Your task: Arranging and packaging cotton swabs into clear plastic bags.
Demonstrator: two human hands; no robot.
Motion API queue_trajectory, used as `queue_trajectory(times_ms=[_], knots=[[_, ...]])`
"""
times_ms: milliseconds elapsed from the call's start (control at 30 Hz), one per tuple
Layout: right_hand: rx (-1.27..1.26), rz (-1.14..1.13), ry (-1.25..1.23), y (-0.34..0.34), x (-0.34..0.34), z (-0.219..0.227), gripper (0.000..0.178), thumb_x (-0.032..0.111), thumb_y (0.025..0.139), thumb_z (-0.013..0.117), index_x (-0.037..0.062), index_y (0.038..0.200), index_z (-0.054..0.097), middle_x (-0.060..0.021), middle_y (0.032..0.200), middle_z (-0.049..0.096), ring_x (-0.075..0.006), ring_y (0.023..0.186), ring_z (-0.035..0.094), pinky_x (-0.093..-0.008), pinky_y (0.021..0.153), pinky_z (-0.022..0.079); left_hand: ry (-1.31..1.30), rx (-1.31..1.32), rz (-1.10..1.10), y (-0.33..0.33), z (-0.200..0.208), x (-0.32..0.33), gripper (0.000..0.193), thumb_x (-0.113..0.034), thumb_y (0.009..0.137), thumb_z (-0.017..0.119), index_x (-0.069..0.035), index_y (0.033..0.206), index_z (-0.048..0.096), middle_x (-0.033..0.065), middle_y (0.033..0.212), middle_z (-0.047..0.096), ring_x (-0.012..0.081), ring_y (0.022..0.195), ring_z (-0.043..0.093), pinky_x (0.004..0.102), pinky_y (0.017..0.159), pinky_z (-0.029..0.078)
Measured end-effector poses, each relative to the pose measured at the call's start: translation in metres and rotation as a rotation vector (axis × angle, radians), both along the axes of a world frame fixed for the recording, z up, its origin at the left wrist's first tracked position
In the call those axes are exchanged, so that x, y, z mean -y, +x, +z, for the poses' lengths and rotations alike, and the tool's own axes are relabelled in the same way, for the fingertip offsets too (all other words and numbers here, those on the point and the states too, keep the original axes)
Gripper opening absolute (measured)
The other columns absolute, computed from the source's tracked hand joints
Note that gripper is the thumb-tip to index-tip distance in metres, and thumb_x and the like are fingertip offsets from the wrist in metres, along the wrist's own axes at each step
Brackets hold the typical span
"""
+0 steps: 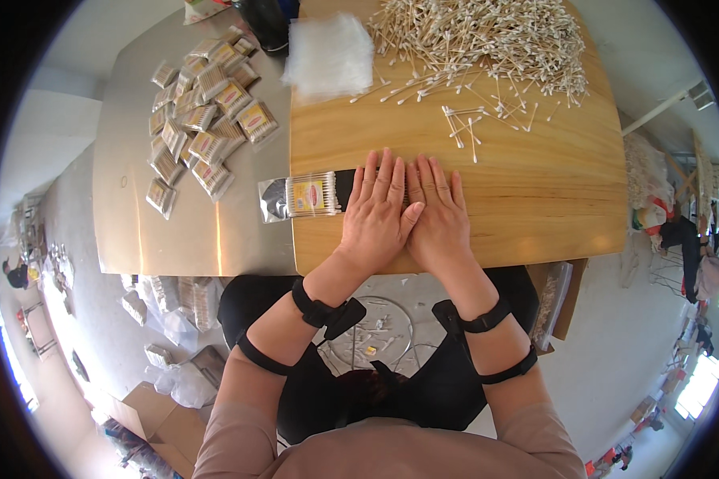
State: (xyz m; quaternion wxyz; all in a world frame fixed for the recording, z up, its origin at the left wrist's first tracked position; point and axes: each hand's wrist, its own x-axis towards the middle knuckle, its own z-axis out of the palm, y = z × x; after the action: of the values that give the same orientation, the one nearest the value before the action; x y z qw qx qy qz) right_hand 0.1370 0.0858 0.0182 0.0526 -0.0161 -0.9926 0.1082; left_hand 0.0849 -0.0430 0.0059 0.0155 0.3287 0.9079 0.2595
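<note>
Both my hands lie flat and side by side near the front of the wooden board, fingers stretched away from me. My left hand (379, 209) rests over the right part of a flat dark strip, and its thumb touches my right hand (438, 209). Left of my hands, a clear plastic bag (274, 199) and a row of cotton swabs with a yellow card (311, 194) lie in line with the dark strip (344, 188). A bit of brown shows between my hands; what lies under the palms is hidden.
A big heap of loose cotton swabs (495, 40) covers the board's far right, with several stray swabs (473, 132) nearer. A stack of clear bags (329, 56) lies at the back, beside a dark container (265, 24). Filled swab packs (208, 112) pile on the metal table (128, 231).
</note>
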Motion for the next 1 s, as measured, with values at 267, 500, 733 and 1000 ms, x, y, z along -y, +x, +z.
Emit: queue_trajectory(times_ms=[267,500,733,1000], knots=[[-0.054,0.033,-0.023,-0.002,-0.003,0.0,0.059,0.028,0.095,0.055,0.0035,0.147,0.045,-0.0142,0.155,0.041,-0.0275,0.147,0.032,-0.0506,0.121,0.018,-0.051,-0.122,-0.007,0.0,-0.006,0.01,0.07,-0.048,0.098,0.048,0.0,0.148,0.04,0.0208,0.157,0.033,0.039,0.146,0.029,0.0525,0.118,0.024],[0.011,0.005,-0.016,0.004,-0.008,0.004,0.057,0.03,0.096,0.053,0.0031,0.146,0.046,-0.0144,0.154,0.041,-0.0279,0.146,0.033,-0.0505,0.121,0.019,-0.032,-0.066,0.008,-0.012,0.022,0.026,0.058,-0.031,0.1,0.05,0.0,0.148,0.041,0.0213,0.156,0.034,0.0372,0.147,0.028,0.051,0.12,0.023],[-0.073,0.015,-0.029,-0.004,0.004,0.008,0.056,0.03,0.096,0.057,0.0027,0.144,0.049,-0.0148,0.151,0.046,-0.0281,0.145,0.035,-0.0515,0.119,0.023,-0.132,-0.084,0.272,-0.052,0.004,0.109,0.054,-0.034,0.108,0.03,-0.004,0.153,0.035,0.0194,0.16,0.027,0.0383,0.15,0.021,0.0504,0.121,0.018],[-0.065,0.033,-0.047,-0.014,0.016,0.008,0.056,0.029,0.095,0.058,0.0042,0.144,0.048,-0.0139,0.151,0.046,-0.0275,0.144,0.036,-0.0518,0.119,0.023,0.113,0.092,0.22,-0.056,-0.015,0.114,0.055,-0.036,0.109,0.025,-0.005,0.155,0.03,0.0157,0.161,0.028,0.0379,0.15,0.021,0.0503,0.121,0.015]])
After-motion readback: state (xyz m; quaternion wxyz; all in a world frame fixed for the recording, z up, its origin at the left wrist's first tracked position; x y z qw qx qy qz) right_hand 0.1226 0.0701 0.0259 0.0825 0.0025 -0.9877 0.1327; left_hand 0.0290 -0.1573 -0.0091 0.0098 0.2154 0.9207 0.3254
